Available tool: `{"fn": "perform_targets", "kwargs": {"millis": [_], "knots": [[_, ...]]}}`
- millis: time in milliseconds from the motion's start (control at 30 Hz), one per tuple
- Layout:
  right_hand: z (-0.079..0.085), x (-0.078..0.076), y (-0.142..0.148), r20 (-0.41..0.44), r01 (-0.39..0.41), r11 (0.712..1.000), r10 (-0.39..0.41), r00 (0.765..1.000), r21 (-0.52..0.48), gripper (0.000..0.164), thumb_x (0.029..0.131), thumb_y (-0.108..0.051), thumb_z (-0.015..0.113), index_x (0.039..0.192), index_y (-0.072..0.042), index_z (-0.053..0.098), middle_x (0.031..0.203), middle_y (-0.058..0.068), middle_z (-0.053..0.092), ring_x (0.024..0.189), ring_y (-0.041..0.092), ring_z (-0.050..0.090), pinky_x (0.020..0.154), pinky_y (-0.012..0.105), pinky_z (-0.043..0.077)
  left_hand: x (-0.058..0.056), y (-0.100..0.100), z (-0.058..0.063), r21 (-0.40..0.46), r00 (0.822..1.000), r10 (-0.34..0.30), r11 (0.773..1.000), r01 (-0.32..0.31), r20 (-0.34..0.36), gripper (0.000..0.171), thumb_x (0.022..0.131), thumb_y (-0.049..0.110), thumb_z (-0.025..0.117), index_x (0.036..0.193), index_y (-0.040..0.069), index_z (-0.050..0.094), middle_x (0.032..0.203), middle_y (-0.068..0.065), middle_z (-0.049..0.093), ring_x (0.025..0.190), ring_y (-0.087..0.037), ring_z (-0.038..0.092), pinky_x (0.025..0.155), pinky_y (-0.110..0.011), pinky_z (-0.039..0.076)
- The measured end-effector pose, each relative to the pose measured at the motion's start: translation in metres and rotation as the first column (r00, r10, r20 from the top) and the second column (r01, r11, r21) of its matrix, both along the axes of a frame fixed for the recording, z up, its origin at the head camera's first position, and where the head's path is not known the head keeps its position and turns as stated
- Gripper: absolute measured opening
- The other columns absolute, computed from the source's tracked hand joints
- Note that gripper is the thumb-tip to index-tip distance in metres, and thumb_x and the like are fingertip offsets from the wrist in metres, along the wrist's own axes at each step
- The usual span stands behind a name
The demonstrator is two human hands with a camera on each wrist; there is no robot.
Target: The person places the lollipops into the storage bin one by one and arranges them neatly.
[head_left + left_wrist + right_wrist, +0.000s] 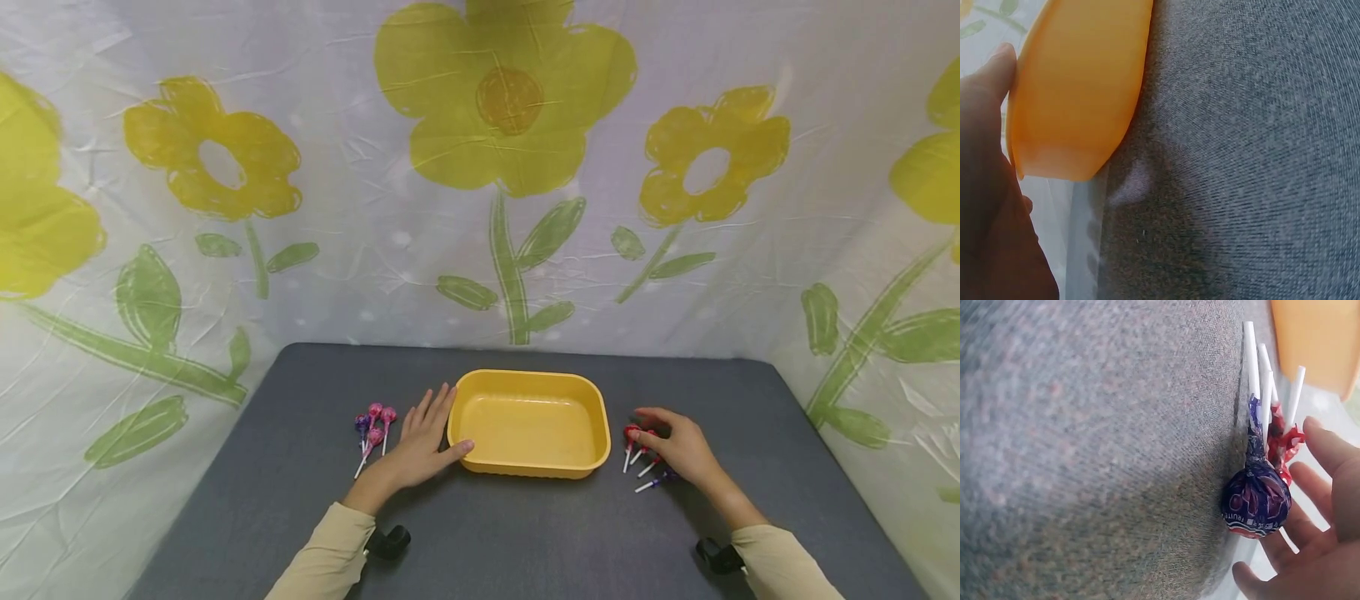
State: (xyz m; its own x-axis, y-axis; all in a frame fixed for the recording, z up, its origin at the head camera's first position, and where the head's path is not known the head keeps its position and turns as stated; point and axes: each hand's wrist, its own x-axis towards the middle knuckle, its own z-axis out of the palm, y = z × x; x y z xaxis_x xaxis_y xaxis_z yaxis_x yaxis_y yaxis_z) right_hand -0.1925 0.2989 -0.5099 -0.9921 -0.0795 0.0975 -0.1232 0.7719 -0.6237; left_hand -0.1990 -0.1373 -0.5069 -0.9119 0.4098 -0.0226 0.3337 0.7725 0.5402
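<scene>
A yellow plastic tray (pixel 531 425) stands mid-table with nothing in it. My left hand (pixel 423 450) rests against its left end, fingers straight and the thumb along the rim; the left wrist view has the tray's outer wall (pixel 1079 87) beside the thumb. Right of the tray, my right hand (pixel 684 446) reaches over several lollipops, thumb and fingers parted around the red ones (pixel 632 432). In the right wrist view, a purple-wrapped lollipop (pixel 1257 500) lies in front of red-wrapped lollipops (pixel 1285 440), near the thumb and fingers. Whether a fingertip touches a red wrapper is hard to see.
Left of my left hand lie several lollipops, pink ones (pixel 388 414) and a purple one (pixel 362 422). A dark grey cloth (pixel 540 542) covers the table. Behind it hangs a flower-printed curtain (pixel 352 275).
</scene>
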Motion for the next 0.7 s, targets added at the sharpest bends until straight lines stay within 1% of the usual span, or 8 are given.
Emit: {"fn": "perform_targets", "kwargs": {"millis": [100,200,300,367,467,600,700], "knots": [[-0.0006,-0.0008,-0.0003,0.006,0.000,1.000,0.000,1.000,-0.006,0.045,0.087,-0.030,0.075,0.124,-0.005,0.067,0.106,0.013,0.073,0.086,0.015,0.061,0.066,0.024,0.049,0.0011,0.0012,0.0004,-0.006,1.000,-0.002,1.000,0.002,-0.009,0.099,0.092,0.064,0.054,0.161,0.019,-0.002,0.169,-0.010,0.001,0.156,-0.039,0.000,0.119,-0.068,0.005],[-0.0012,-0.0014,-0.0003,0.011,-0.003,1.000,0.003,1.000,-0.006,0.041,0.087,-0.029,0.076,0.120,-0.005,0.070,0.108,0.014,0.073,0.088,0.018,0.063,0.066,0.025,0.049,0.0019,0.0030,0.0010,-0.005,1.000,-0.005,1.000,0.005,-0.001,0.105,0.089,0.068,0.055,0.161,0.016,-0.002,0.169,-0.012,0.001,0.155,-0.039,0.000,0.119,-0.069,0.005],[-0.0016,-0.0028,-0.0008,0.004,0.006,1.000,-0.006,1.000,0.012,0.035,0.087,-0.029,0.076,0.115,-0.007,0.073,0.110,0.014,0.074,0.095,0.023,0.065,0.073,0.028,0.051,0.0027,0.0043,0.0009,-0.005,1.000,-0.002,1.000,0.002,0.012,0.110,0.086,0.072,0.056,0.161,0.016,-0.003,0.169,-0.013,0.002,0.155,-0.040,0.001,0.119,-0.069,0.004],[-0.0016,-0.0031,-0.0012,-0.002,0.007,1.000,-0.007,1.000,0.016,0.033,0.087,-0.028,0.076,0.112,-0.007,0.074,0.109,0.015,0.074,0.098,0.027,0.066,0.078,0.034,0.053,0.0026,0.0048,0.0003,0.005,1.000,0.000,1.000,0.000,0.016,0.111,0.085,0.072,0.057,0.161,0.016,-0.002,0.169,-0.014,0.003,0.155,-0.040,0.002,0.118,-0.070,0.004],[-0.0009,-0.0036,-0.0020,-0.008,0.011,1.000,-0.011,1.000,0.014,0.030,0.087,-0.027,0.077,0.108,-0.007,0.076,0.107,0.015,0.074,0.100,0.031,0.067,0.082,0.041,0.054,0.0013,0.0051,0.0011,-0.004,0.999,0.001,1.000,0.000,0.041,0.111,0.085,0.071,0.058,0.161,0.017,-0.004,0.169,-0.013,0.002,0.155,-0.039,0.001,0.119,-0.069,0.004],[0.0005,-0.0040,-0.0033,-0.012,0.016,1.000,-0.016,1.000,0.009,0.027,0.087,-0.027,0.077,0.105,-0.007,0.077,0.104,0.014,0.075,0.099,0.031,0.068,0.082,0.042,0.053,-0.0012,0.0050,0.0024,-0.012,0.997,-0.010,1.000,0.011,0.072,0.111,0.087,0.067,0.060,0.160,0.017,-0.007,0.169,-0.012,0.000,0.156,-0.038,-0.002,0.120,-0.067,0.003],[0.0000,-0.0046,-0.0039,-0.016,0.019,1.000,-0.019,1.000,0.012,0.026,0.086,-0.027,0.077,0.104,-0.008,0.077,0.103,0.013,0.076,0.098,0.030,0.068,0.081,0.040,0.053,-0.0022,0.0048,0.0011,-0.003,0.997,-0.012,1.000,0.012,0.070,0.111,0.087,0.065,0.062,0.160,0.016,-0.005,0.169,-0.013,0.001,0.156,-0.039,0.000,0.120,-0.068,0.004]]}}
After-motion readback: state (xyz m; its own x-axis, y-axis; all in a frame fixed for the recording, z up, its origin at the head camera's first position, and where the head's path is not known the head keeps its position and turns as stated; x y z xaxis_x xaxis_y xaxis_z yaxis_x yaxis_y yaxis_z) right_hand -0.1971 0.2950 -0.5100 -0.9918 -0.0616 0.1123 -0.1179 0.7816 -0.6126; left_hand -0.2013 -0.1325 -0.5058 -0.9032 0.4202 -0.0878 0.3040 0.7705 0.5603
